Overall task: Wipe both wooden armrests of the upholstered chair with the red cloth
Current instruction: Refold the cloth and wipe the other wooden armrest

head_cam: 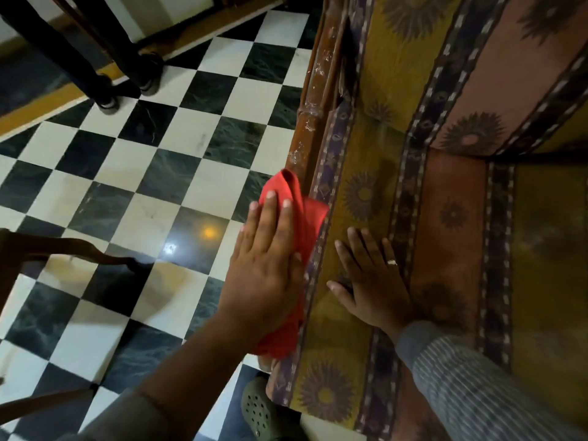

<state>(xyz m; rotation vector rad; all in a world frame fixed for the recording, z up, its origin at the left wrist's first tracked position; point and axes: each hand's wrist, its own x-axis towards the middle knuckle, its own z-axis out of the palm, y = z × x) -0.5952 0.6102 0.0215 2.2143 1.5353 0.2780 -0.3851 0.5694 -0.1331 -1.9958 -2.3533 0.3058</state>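
Two hands are in view. Left hand lies flat, fingers extended and together, pressing the red cloth against the wooden armrest at the near end of the rail; it is laid on the cloth rather than gripped around it. Cloth is bunched, protruding beyond the fingertips toward 12 o'clock and hanging below the wrist toward 6 o'clock. Armrest runs from the cloth toward 12 o'clock and shows pale scuffs along its length. Right hand rests palm down with fingers spread on the upholstered chair seat, at 3 o'clock of the cloth, just beside it; a ring is on one finger. Striped sleeve covers the right forearm. Checkered floor lies at 9 o'clock. A second person's shoes stand at 11 o'clock.
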